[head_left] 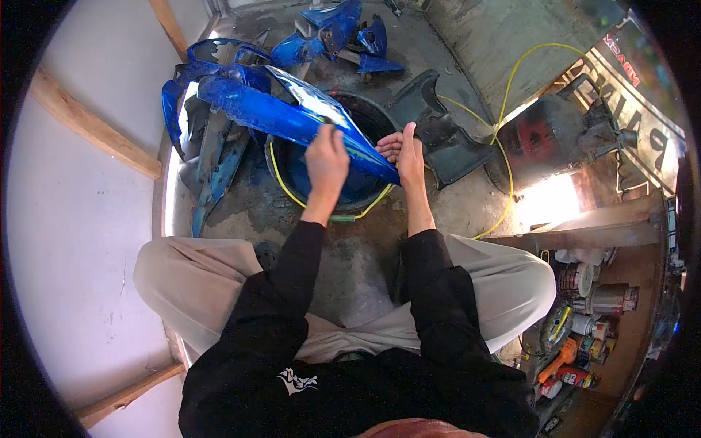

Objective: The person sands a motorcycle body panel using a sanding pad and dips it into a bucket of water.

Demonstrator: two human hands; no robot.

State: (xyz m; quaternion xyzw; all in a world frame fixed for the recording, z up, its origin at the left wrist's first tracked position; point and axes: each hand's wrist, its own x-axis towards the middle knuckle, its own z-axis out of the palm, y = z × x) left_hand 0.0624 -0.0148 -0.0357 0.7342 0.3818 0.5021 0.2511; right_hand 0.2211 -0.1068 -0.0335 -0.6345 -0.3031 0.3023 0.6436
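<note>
A long blue plastic motorcycle body panel with a white and yellow graphic lies slantwise over a dark bucket. My left hand is closed and pressed on the panel's near edge. Whatever is inside its fingers, if anything, is hidden. At the narrow right end of the panel, my right hand steadies it, thumb raised and fingers bent over the far edge. The bucket has a yellow handle with a green grip.
More blue body parts lie on the floor behind and left of the bucket. To its right are a black plastic part, a yellow hose and a dark tank. Cans and bottles fill a shelf at right.
</note>
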